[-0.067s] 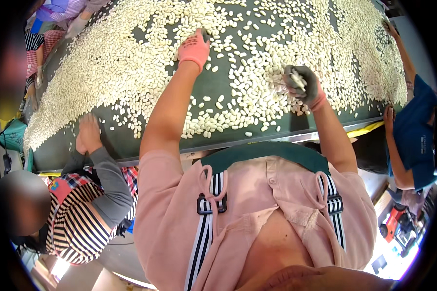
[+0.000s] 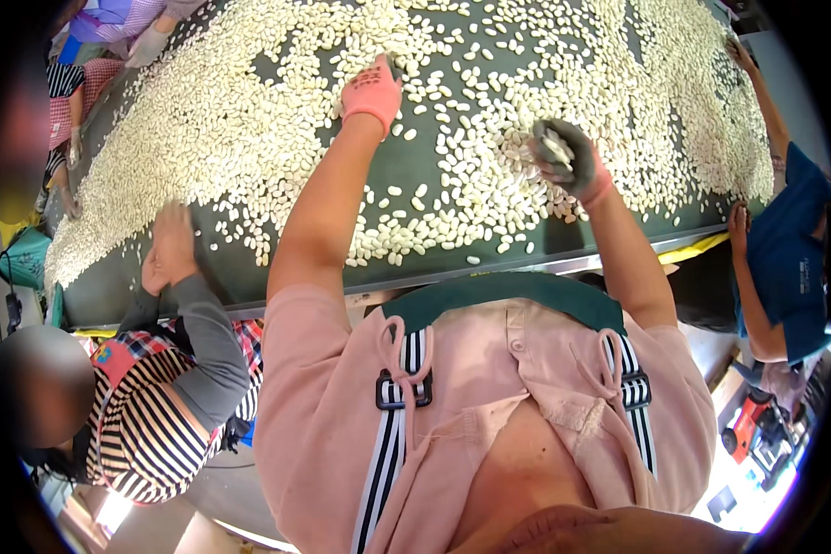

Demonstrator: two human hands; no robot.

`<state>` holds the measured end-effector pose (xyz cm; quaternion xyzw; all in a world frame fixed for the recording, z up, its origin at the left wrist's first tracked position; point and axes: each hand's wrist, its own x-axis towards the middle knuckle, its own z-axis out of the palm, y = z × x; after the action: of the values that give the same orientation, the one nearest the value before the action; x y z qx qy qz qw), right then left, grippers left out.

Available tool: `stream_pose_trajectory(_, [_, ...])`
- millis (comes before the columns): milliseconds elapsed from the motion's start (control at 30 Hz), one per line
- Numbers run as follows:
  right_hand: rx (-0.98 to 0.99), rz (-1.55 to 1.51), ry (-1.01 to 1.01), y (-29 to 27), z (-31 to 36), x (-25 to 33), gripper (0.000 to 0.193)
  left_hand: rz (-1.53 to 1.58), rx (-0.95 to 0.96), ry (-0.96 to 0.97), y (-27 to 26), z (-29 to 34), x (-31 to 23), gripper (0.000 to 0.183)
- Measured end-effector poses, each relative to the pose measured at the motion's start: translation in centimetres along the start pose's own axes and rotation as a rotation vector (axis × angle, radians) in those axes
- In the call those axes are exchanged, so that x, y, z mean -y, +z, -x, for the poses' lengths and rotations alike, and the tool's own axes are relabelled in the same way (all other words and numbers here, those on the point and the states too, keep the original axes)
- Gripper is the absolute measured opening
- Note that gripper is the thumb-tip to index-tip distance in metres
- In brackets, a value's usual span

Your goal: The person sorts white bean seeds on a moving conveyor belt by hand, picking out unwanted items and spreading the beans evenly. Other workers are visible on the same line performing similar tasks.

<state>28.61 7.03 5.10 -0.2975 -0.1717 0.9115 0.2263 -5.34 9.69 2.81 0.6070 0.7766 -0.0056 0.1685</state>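
Whitish beans (image 2: 499,189) lie spread across a dark green table (image 2: 417,166). My left hand (image 2: 373,90), in a pink glove with a grey palm side, is over the beans with its fingers curled down; what they hold, if anything, is hidden. My right hand (image 2: 568,159) is turned palm up just above the beans, its grey-coated fingers curled around a few white beans (image 2: 556,146).
A metal table edge (image 2: 489,271) runs in front of my body. At the near left, a person in striped clothing has bare hands (image 2: 171,245) over the table. Another person in a dark blue shirt (image 2: 789,258) stands at the right. More people's arms (image 2: 74,138) reach in from the far left.
My right hand has moved slightly left and away from me, beans still in it. My left hand has moved a little to the right. The near-left person's hands have moved slightly.
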Motion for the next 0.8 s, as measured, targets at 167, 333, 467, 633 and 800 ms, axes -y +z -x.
stream_pose_trajectory(167, [-0.117, 0.232, -0.069, 5.8, -10.0, 3.0, 0.032, -0.027, 0.161, 0.013, 1.0, -1.0, -1.3, 0.039])
stream_pose_trajectory(333, [-0.504, 1.664, -0.368, 10.2, -20.3, 5.5, 0.033, -0.042, 0.163, 0.121, 0.1, 3.3, -1.8, 0.051])
stream_pose_trajectory(467, [-0.503, 2.404, -0.173, 11.6, -26.8, 5.2, 0.035, -0.006, 0.148, 0.139, 0.9, 4.6, -1.2, 0.053])
stream_pose_trajectory(633, [-0.243, 2.705, -0.102, 14.0, -27.6, 3.9, 0.051, 1.29, 0.462, -0.197, 2.0, 5.7, 3.3, 0.037])
stream_pose_trajectory(800, [-0.463, 2.009, -0.166, 8.3, -29.3, 6.0, 0.033, 2.146, 0.677, -0.304, 1.5, 4.4, 9.5, 0.012])
